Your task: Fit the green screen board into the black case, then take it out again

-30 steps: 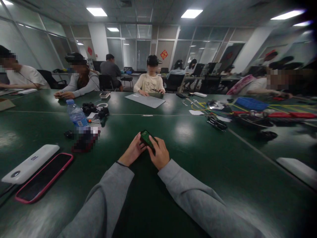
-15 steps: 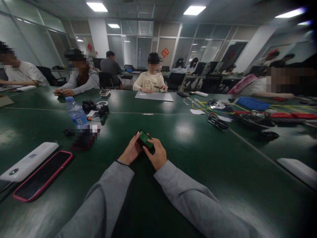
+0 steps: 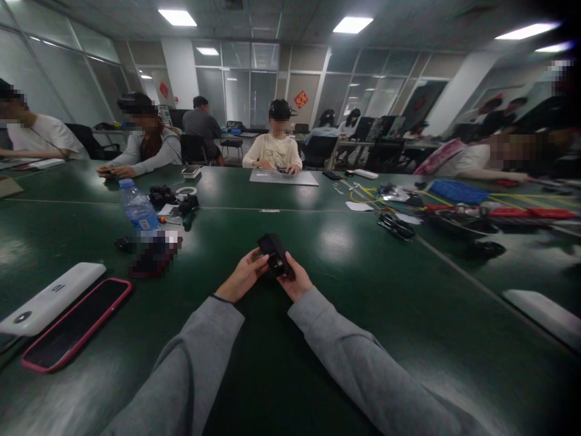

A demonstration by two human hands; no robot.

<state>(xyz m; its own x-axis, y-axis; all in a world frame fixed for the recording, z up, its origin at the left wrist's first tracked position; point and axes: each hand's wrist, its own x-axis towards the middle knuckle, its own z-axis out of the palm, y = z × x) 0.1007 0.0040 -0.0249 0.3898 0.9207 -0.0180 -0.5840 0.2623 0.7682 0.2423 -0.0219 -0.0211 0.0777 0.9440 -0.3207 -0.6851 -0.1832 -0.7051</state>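
A small black box-shaped electronic device (image 3: 274,253) is held just above the green table (image 3: 354,303), tilted so that one side with small light port-like marks faces me. My left hand (image 3: 244,276) grips its left end, thumb on the near side. At the right end, the thumb and fingers of my right hand (image 3: 298,280) are closed round the casing. The green circuit board seen earlier is out of sight now, and the fingers behind the device are partly hidden.
To the left are a white power bank (image 3: 59,297), a red-edged phone (image 3: 77,324) and a water bottle (image 3: 138,209). Cables (image 3: 394,225) and a blue tray (image 3: 458,191) lie to the right. Across the table, a person (image 3: 275,148) sits at a grey mat (image 3: 290,179).
My hands have turned the device, so its green board no longer shows and a black side with ports does. My right hand has shifted to its right end.
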